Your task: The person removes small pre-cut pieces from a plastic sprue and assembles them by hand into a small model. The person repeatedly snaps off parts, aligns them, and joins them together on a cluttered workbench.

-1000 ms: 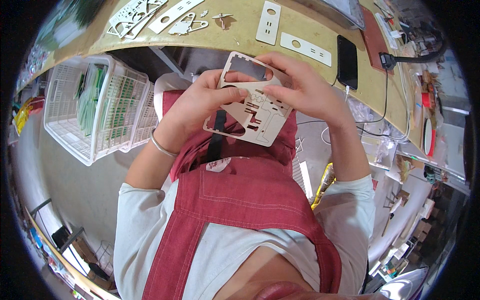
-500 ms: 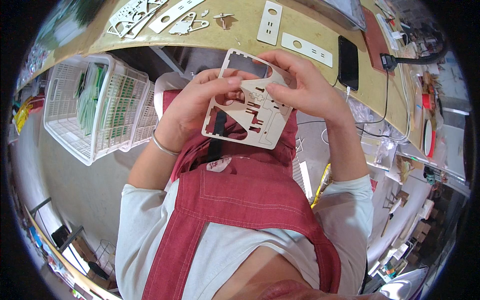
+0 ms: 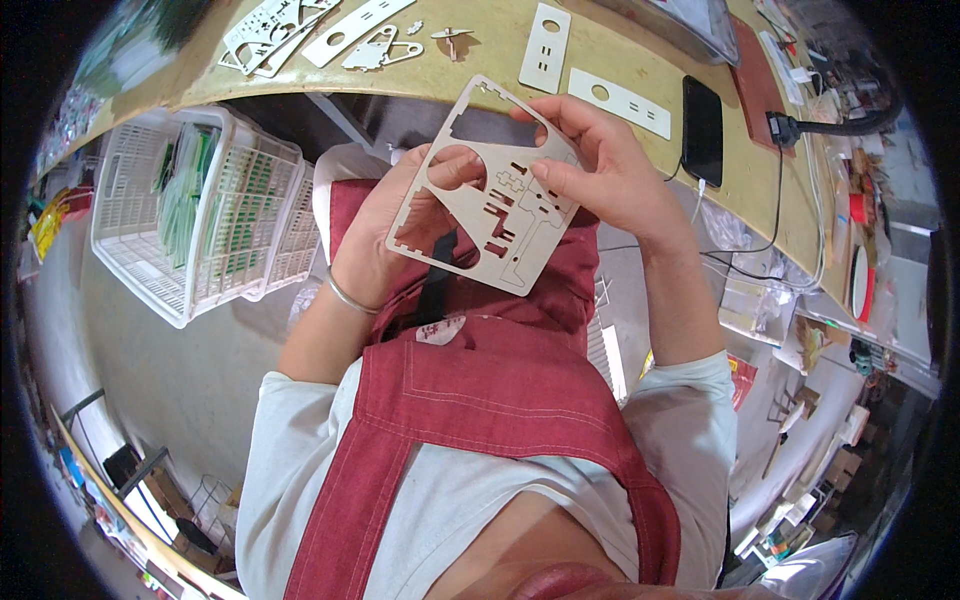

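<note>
A pale laser-cut wooden sheet [image 3: 505, 255] with large openings, small slots and part outlines is held tilted above my lap. My left hand [image 3: 395, 205] grips it from behind and along its left side, one fingertip showing through the round hole. At the sheet's upper right, my right hand [image 3: 600, 170] pinches the edge, thumb on the front face and fingers behind. Part of the left fingers is hidden by the sheet. On the table [image 3: 480, 60] beyond lie a slotted wooden panel [image 3: 545, 48], another slotted panel [image 3: 620, 102] and small cut pieces [image 3: 383, 50].
At the table's right lies a black phone [image 3: 702, 130] with a white cable plugged in. Cut-out sheets [image 3: 268, 30] are piled at the far left. White plastic baskets [image 3: 190, 220] with green-printed bags stand on the floor to my left. A clear container [image 3: 690, 20] sits at the back.
The wooden sheet has turned clockwise, and its top corner now reaches higher. My left hand has shifted further behind it; the right keeps its pinch near the upper right edge.
</note>
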Tool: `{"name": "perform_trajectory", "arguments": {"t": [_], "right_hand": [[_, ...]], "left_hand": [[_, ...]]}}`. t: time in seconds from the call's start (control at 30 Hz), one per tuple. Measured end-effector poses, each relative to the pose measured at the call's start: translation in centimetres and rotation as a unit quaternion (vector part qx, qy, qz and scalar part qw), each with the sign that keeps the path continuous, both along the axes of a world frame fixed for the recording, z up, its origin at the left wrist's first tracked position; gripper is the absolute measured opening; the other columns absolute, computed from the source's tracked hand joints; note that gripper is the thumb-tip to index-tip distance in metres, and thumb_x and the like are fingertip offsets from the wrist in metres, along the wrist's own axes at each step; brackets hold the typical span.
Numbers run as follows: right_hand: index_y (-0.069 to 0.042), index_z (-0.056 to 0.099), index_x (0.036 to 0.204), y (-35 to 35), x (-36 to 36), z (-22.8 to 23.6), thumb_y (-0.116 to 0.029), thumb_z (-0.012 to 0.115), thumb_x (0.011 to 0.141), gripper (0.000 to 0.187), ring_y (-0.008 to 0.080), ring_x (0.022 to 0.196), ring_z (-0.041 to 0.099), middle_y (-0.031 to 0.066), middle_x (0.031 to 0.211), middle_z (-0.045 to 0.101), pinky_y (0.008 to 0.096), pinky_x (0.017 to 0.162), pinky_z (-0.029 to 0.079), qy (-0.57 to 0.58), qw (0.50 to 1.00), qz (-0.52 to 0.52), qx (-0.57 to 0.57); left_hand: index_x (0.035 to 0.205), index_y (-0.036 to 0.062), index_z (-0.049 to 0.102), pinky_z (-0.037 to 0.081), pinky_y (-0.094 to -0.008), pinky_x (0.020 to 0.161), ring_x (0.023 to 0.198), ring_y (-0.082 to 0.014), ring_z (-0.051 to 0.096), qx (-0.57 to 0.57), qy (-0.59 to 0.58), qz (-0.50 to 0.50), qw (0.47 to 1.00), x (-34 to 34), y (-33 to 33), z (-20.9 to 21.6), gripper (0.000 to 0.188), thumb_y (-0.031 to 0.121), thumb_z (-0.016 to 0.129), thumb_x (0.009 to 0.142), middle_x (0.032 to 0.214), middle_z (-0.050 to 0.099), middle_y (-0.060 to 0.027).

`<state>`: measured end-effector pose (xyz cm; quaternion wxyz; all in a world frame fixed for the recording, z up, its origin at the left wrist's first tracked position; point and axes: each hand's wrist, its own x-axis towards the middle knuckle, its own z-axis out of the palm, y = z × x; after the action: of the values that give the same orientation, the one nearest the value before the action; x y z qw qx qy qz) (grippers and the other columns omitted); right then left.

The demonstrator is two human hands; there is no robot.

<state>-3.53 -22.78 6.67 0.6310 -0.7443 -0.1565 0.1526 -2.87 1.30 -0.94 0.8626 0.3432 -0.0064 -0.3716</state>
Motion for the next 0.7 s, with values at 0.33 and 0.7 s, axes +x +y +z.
{"name": "perform_trajectory", "arguments": {"t": [0.33, 0.7], "right_hand": [[0.002, 0.06, 0.141, -9.6, 5.0, 0.1, -0.002, 0.068, 0.094, 0.047, 0.0098, 0.112, 0.062, 0.0047, 0.126, 0.068, 0.0266, 0.098, 0.049, -0.027, 0.981, -0.164, -0.096], [-0.002, 0.066, 0.131, -10.1, 7.8, -3.5, -0.013, 0.072, 0.087, 0.046, 0.0343, 0.106, 0.069, 0.0178, 0.116, 0.071, 0.0416, 0.096, 0.052, -0.43, 0.726, -0.271, -0.464]], "left_hand": [[0.118, -0.0003, 0.071, 0.064, -0.03, 0.084, 0.093, -0.0158, 0.074, 0.064, -0.072, 0.115, 0.989, 0.5, -0.5, 1.7, 0.021, 0.004, 0.075, 0.098, 0.105, 0.076, -0.0086], [0.114, 0.0014, 0.073, 0.061, -0.0281, 0.073, 0.081, -0.0123, 0.071, 0.023, 0.011, 0.118, 0.993, 1.2, 0.1, 1.2, 0.018, 0.015, 0.072, 0.102, 0.096, 0.076, -0.0058]]}}
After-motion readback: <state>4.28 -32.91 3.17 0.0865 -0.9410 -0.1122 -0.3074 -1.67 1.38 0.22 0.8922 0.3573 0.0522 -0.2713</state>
